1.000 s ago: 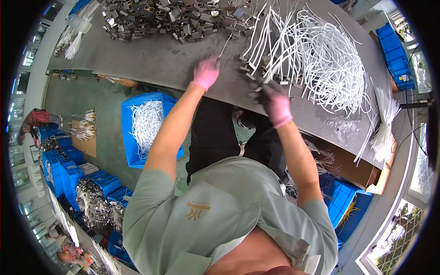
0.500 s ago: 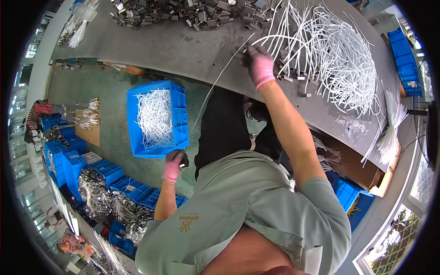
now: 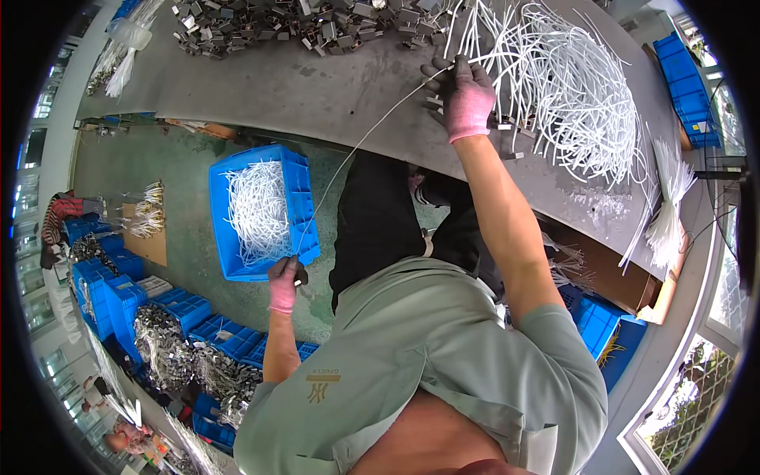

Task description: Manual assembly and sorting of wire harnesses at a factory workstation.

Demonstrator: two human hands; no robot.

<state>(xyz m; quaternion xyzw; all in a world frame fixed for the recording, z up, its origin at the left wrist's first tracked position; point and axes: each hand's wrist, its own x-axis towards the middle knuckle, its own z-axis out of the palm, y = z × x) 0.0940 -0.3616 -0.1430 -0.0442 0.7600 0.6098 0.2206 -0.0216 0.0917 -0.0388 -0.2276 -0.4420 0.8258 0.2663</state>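
A long thin white wire (image 3: 360,144) curves from the tabletop down past my leg. My right hand (image 3: 467,99), in a pink glove with dark fingers, holds its upper end between the fingertips, above the table beside a heap of white wires (image 3: 582,99). My left hand (image 3: 284,285), gloved alike, is closed at the wire's lower end, by the near right corner of a blue crate (image 3: 224,247). A small white piece shows at its fingers; the exact grip is hidden. Cut white wires (image 3: 257,210) fill the crate.
Dark metal parts (image 3: 309,28) are heaped along the far side of the grey table (image 3: 261,87). A wire bundle (image 3: 669,210) hangs at its right end. Blue crates (image 3: 218,328) and bundled metal parts (image 3: 162,336) stand at the left. A person in red stripes (image 3: 59,218) is farther off.
My right hand has shifted slightly right and up, its fingers now more spread, with the wire's upper end. My left hand has moved slightly left, and the wire bows more.
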